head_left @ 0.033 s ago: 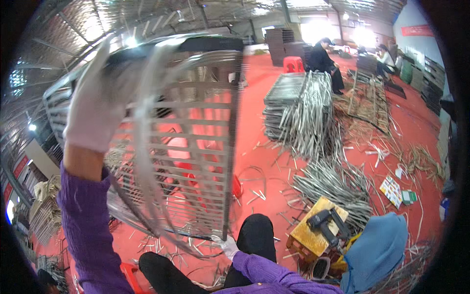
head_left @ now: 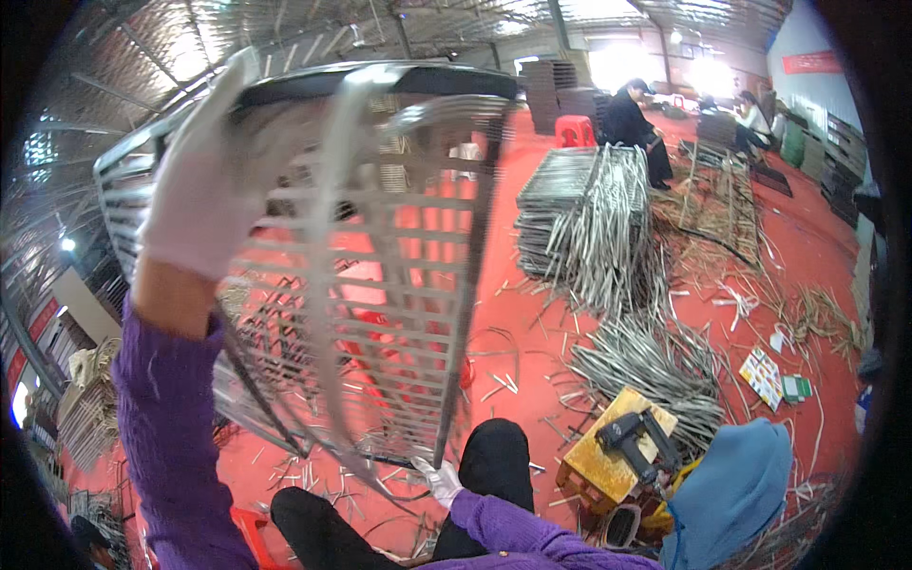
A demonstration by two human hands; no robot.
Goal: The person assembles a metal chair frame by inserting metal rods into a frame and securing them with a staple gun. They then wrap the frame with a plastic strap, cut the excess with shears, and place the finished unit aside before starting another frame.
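Observation:
A large slatted frame (head_left: pixel 380 255) stands tilted up before me, dark along its rim, with rows of grey flat strips across it. My left hand (head_left: pixel 204 195), in a white glove, is closed at its upper left rim, the fingers blurred by motion. Down at the frame's lower right corner, my right hand (head_left: pixel 439 480), also gloved, grips the edge beside my knee. A loose, smeared grey strip (head_left: pixel 332 247) hangs from the top bar across the slats and curves down near the right hand.
Right of me, a nail gun (head_left: pixel 635 439) lies on a yellow wooden stool (head_left: pixel 608 427) beside a blue cloth (head_left: pixel 731 494). Bundled grey strips (head_left: pixel 655 370) lie beyond, below stacked frames (head_left: pixel 560 209). A seated person (head_left: pixel 629 123) is farther back. Scraps litter the red floor.
The frame's upper part has swung to the right, and my left hand has moved right with it. My right hand has stayed at the lower corner.

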